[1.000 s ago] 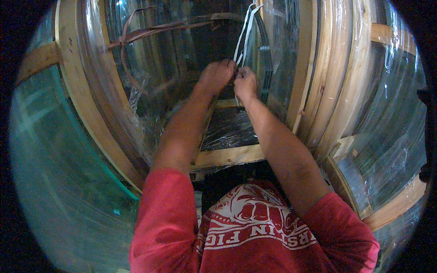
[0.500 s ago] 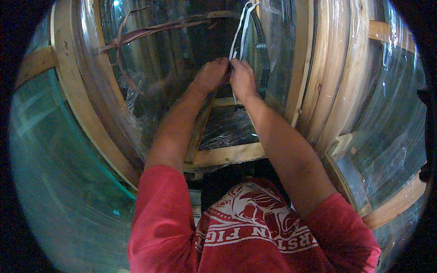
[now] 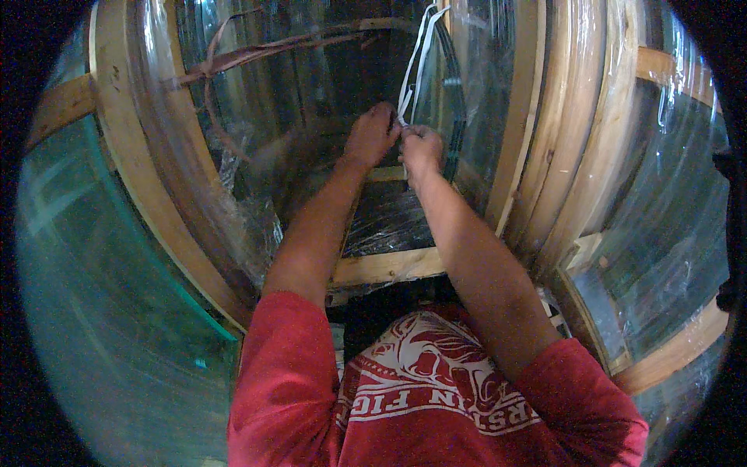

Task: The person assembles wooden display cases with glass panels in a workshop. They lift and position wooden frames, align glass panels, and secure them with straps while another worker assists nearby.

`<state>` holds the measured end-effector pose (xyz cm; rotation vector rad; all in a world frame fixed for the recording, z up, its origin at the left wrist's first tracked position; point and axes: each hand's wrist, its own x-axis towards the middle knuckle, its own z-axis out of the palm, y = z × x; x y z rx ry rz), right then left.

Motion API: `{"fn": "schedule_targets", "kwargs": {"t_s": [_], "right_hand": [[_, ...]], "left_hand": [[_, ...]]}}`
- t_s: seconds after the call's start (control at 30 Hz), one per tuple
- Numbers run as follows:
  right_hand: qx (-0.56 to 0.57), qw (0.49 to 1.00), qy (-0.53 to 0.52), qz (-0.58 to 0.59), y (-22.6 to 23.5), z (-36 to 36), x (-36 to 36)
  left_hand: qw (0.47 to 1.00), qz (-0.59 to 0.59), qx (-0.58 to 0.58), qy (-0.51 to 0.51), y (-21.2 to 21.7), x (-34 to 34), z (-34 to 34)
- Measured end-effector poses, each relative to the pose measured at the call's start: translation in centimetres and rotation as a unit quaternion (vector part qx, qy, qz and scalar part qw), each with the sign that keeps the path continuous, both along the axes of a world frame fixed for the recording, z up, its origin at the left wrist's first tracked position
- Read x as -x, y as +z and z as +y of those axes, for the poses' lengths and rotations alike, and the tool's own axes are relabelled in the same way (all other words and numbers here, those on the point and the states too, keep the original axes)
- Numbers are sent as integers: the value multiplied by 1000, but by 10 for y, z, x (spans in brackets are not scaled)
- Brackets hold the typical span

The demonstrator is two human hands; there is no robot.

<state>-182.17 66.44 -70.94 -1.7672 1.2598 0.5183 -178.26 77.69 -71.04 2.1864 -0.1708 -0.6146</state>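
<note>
A looped white strap (image 3: pixel 420 58) hangs down from the top of the view, and its lower part runs in between my two hands. My right hand (image 3: pixel 422 152) is closed on it, thumb and fingers pinched together. Close beside, my left hand (image 3: pixel 371 136) is curled with its fingertips against the strap at the same spot. Exactly how the strap passes through the fingers is hidden. A short length of strap shows below the right hand.
Wooden frame posts wrapped in clear film stand at left (image 3: pixel 144 156) and right (image 3: pixel 568 117). Large glass sheets (image 3: pixel 101 257) lean at the left. A brown strap (image 3: pixel 272 50) crosses the far side. A wooden crossbar (image 3: pixel 389 266) lies near my body, with crumpled clear film (image 3: pixel 385 233) beyond it.
Both hands have come down slightly, the right one more, and the right hand's fingers are curled more tightly. The white strap leans a little further right at its top.
</note>
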Motion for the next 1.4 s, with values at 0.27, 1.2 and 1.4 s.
{"fn": "schedule_targets", "kwargs": {"t_s": [0.27, 1.2, 1.4], "right_hand": [[-15, 993, -100, -63, 5, 4, -16], [-210, 937, -278, 1, 8, 12, -37], [-82, 974, -211, 30, 3, 14, -28]], "left_hand": [[997, -28, -26, -62, 2, -4, 4], [996, 9, -40, -83, 4, -11, 18], [989, 64, -18, 130, 3, 15, 0]]}}
